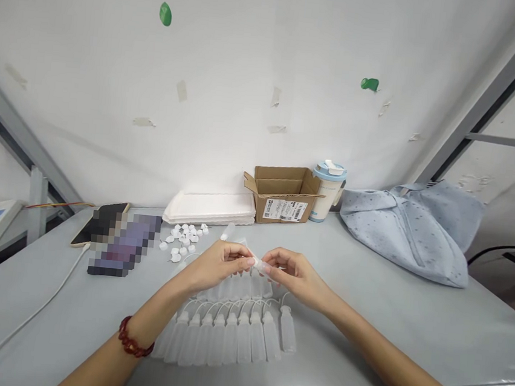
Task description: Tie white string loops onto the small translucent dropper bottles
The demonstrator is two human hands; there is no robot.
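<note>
Over the table's middle, my left hand (226, 264) and my right hand (294, 274) meet fingertip to fingertip. The left thumb and forefinger pinch a small white cap (255, 260). Closed fingers of my right hand grip a translucent plastic bottle (261, 267) against it; most of that bottle is hidden by the hand. Below lies a row of translucent bottles (230, 339) with thin white looped straps at their necks. A second row of bottles (241, 287) lies behind, partly covered by my hands. Loose white caps (184, 240) are scattered beyond my left hand.
Along the wall stand a stack of white trays or sheets (213, 208), an open cardboard box (283, 204) and a lidded cup (325, 193). A blue-grey cloth bag (411, 232) lies right. A phone (99, 223), a blurred-out item (127, 246) and a white cable (41, 312) lie left.
</note>
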